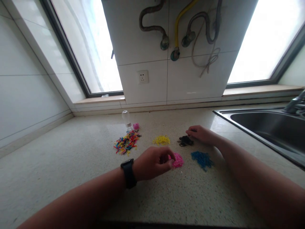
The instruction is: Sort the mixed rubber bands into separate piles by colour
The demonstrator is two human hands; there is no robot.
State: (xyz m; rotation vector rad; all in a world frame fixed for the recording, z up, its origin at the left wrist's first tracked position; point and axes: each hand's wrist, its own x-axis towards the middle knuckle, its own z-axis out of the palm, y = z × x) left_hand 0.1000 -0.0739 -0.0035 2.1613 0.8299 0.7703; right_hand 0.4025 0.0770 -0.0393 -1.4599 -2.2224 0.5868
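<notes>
Left fingers (pixel 164 149) of mine were half-curled at pink pile's (pixel 179 160) left edge, grip unclear. My right fingers (pixel 194 128) bent beyond pink pile, by black pile (pixel 185 141), grip unclear. Mixed pile (pixel 127 142) lay beyond-left.

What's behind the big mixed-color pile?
Behind the mixed-color pile are a clear bottle and a small pink thing. I can't see anything the pile itself covers.

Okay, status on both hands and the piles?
Left hand at pink pile; right hand at black pile. Yellow, blue piles untouched. Mixed-color pile beside upside-down clear bottle. Grips unclear.
</notes>
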